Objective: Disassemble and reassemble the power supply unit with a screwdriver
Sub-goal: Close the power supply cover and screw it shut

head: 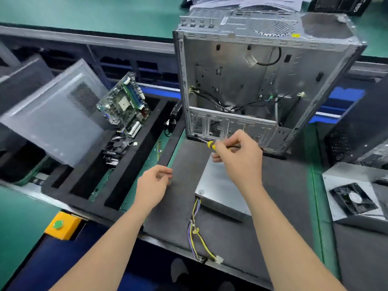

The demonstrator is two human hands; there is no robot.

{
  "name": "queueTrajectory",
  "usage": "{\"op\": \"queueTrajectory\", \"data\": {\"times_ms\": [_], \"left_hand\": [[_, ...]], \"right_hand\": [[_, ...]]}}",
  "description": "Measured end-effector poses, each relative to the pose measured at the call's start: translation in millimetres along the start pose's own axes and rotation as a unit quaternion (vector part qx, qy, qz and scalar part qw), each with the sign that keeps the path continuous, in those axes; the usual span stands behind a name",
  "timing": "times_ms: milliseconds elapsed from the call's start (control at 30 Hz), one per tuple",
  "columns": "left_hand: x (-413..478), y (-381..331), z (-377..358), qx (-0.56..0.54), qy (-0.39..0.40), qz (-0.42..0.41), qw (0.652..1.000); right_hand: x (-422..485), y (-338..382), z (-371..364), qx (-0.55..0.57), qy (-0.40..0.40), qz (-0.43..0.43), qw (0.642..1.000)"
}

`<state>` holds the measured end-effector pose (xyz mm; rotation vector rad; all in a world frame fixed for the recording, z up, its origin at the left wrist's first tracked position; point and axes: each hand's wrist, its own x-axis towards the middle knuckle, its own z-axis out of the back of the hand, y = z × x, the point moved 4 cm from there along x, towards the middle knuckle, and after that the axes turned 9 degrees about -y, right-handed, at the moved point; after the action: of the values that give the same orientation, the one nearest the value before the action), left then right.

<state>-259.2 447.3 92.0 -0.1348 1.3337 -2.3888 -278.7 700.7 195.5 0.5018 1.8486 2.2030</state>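
Yellow-handled screwdriver (211, 144) pinched in curled fingers (227, 141) of right hand (238, 158), tip at case (262, 80) bottom edge. Fingers of left hand (154, 185) loosely curled; contents unclear. PSU (218, 185) lies flat on mat (283, 196), beneath right hand.

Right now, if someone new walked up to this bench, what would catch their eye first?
An open, stripped computer case stands at the back of the dark mat. In front of it, the right hand grips a yellow-handled screwdriver at the case's lower edge, above the silver power supply unit lying on the mat. A green motherboard leans in the foam tray to the left.
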Motion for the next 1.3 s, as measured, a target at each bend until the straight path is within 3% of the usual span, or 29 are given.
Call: {"op": "queueTrajectory", "data": {"times_ms": [200,400,533,633,767,900,1300], "left_hand": [[27,57,63,0.028,-0.042,0.04,0.998],[82,90,87,0.084,0.034,0.012,0.996],[112,91,76,0.072,0.104,-0.026,0.992],[130,90,60,0.139,0.188,-0.087,0.968],[147,89,30,0.271,0.285,-0.18,0.902],[154,93,8,0.364,0.321,-0.206,0.85],[161,105,-18,0.403,0.277,-0.276,0.827]], "right_hand": [[-32,-29,-70,-0.076,0.038,-0.061,0.994],[-37,-53,-133,-0.177,0.051,-0.036,0.982],[-31,-68,-164,-0.256,0.001,-0.02,0.966],[-30,-79,-189,-0.289,-0.026,-0.015,0.957],[-39,-92,-217,-0.318,-0.009,-0.056,0.946],[-39,-97,-226,-0.352,0.025,-0.061,0.934],[-30,-98,-220,-0.354,0.063,-0.079,0.93]]}}
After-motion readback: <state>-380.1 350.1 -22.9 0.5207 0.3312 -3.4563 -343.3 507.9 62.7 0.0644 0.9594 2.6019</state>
